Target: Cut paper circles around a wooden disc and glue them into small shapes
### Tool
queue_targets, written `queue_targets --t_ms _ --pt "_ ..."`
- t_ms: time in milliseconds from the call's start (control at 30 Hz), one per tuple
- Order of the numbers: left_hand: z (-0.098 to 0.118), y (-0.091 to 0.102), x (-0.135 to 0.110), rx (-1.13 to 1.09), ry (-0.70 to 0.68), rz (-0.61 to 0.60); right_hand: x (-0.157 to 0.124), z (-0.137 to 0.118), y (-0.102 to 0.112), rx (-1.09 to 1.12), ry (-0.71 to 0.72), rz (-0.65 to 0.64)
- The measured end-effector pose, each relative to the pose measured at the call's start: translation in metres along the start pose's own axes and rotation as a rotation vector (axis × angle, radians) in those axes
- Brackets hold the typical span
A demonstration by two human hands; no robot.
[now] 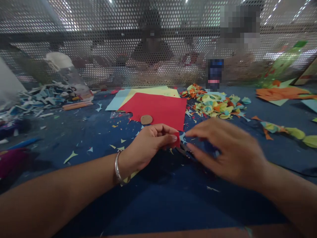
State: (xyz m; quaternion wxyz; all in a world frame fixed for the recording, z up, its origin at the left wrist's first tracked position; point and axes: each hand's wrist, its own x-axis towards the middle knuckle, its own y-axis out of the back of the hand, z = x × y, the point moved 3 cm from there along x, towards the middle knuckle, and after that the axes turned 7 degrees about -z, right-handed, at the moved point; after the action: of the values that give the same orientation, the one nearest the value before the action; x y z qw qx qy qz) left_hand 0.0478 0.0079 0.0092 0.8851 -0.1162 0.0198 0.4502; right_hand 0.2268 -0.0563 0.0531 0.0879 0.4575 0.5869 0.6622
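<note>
Between the thumb and fingers of my left hand (153, 143) is a small piece of red paper (177, 140). My right hand (223, 148) hovers just to its right, slightly blurred, thumb and fingers apart with nothing between them. Below the gap between the hands, dark scissors (184, 151) lie on the blue table, partly hidden by my right hand. Beyond my left hand lies a large red sheet (158, 107) with a scalloped, cut left edge. A round brown disc (146, 119) rests on that sheet's lower left part.
Yellow and light blue sheets (119, 99) lie under the red one. A heap of cut paper pieces (213, 104) sits behind my right hand, orange paper (279, 93) farther right. White scraps (42, 99) and a bottle (71, 74) stand left, before a perforated metal screen (111, 49).
</note>
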Motion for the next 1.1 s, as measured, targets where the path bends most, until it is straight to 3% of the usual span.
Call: queue_targets --t_ms 133,300,567,800,1100 --pt "-0.001 0.0 0.001 -0.024 0.022 0.018 0.003 -0.005 -0.02 -0.107 0.146 -0.081" --pt "0.001 -0.003 -0.001 -0.03 0.019 0.003 0.006 -0.001 -0.022 -0.108 0.125 -0.056" --pt "0.006 -0.008 -0.004 -0.006 -0.123 -0.002 0.007 0.005 -0.019 0.226 -0.129 -0.028" --pt "0.003 -0.008 -0.007 0.055 -0.163 0.029 0.008 0.011 -0.024 0.473 -0.368 -0.064" --pt "0.008 -0.008 -0.009 0.282 -0.214 0.04 0.008 0.014 -0.026 0.587 -0.447 -0.095"
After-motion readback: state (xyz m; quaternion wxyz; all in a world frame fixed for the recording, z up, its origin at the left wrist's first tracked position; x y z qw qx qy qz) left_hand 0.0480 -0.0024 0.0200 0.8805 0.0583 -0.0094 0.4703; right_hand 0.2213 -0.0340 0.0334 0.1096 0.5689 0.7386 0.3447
